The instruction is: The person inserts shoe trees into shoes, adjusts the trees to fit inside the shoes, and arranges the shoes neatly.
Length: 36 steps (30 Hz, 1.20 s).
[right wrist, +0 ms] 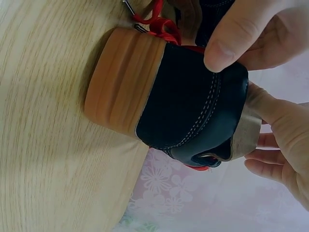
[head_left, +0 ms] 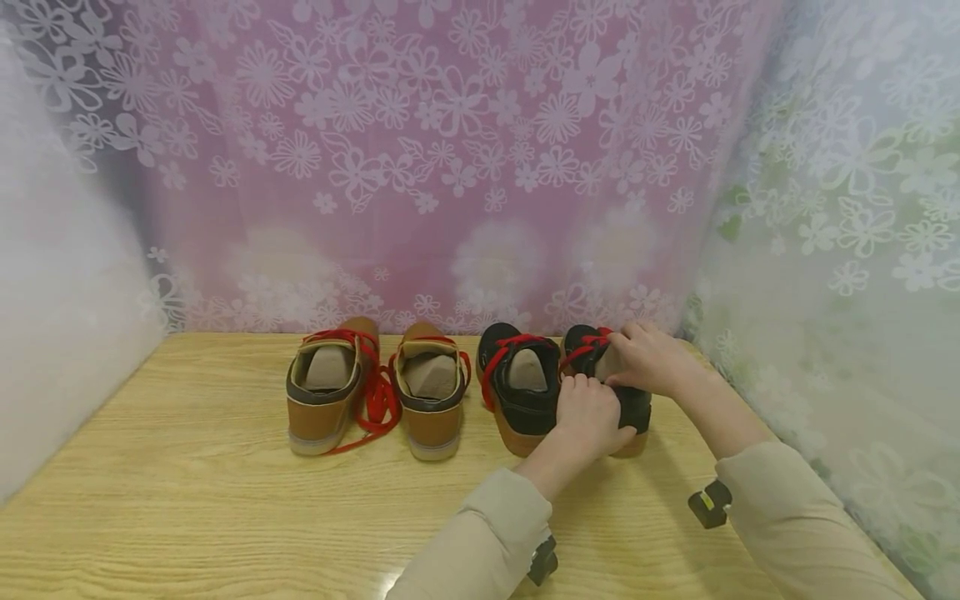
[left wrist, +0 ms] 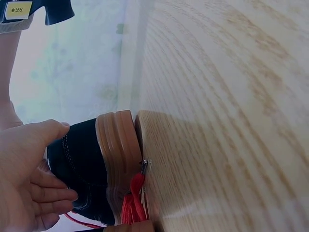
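Observation:
In the head view, the rightmost black shoe (head_left: pixel 636 411) with red laces and a tan sole stands heel toward me on the table. My left hand (head_left: pixel 588 415) grips its heel from the left; in the right wrist view the thumb (right wrist: pixel 222 55) presses the heel's back. At the shoe's opening, my right hand (head_left: pixel 651 358) pinches the beige shoe insert (right wrist: pixel 246 133) between thumb and fingers. The insert's lower part is hidden inside the shoe. Just left stands the other black shoe (head_left: pixel 528 414), also holding a beige insert (head_left: pixel 527 372).
Left of the black pair, two brown shoes (head_left: pixel 322 425) (head_left: pixel 431 429) hold beige inserts, with loose red laces (head_left: pixel 381 404) between them. A floral curtain (head_left: pixel 420 167) hangs behind the wooden table (head_left: pixel 225 517); pale sheeting (head_left: pixel 847 350) borders the right side.

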Available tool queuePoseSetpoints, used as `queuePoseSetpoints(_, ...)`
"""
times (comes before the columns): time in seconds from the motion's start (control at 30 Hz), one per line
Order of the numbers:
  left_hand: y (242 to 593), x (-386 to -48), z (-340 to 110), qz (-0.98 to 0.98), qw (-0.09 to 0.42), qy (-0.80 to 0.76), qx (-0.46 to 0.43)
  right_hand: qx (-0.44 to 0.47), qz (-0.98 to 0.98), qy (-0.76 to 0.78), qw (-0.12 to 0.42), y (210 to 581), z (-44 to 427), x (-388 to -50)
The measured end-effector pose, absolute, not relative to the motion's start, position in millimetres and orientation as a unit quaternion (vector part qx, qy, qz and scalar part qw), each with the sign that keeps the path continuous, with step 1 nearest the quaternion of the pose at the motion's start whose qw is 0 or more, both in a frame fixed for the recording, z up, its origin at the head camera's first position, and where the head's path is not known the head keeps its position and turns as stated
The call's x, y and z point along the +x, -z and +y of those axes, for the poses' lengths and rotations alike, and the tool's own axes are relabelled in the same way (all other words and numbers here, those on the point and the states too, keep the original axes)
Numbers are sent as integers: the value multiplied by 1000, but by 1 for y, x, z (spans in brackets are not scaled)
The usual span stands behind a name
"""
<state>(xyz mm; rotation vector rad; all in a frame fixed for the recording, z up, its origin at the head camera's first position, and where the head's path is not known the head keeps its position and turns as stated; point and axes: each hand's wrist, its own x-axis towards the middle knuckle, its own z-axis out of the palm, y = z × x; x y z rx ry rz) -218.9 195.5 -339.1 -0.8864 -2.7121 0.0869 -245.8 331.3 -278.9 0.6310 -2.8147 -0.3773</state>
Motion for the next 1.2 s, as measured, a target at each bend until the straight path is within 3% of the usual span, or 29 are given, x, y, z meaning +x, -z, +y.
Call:
queuePoseSetpoints(0.23, 339, -220, 196, -939, 151, -34, -307, 215, -960, 130, 121, 279, 330, -247)
queuePoseSetpoints(0.57, 338, -220, 196, -937, 152, -29, -313, 192, -978, 47, 63, 267, 333, -247)
queuePoseSetpoints(1.2, 338, -220, 197, -941, 139, -32, -306, 221, -974, 40, 44, 261, 333, -255)
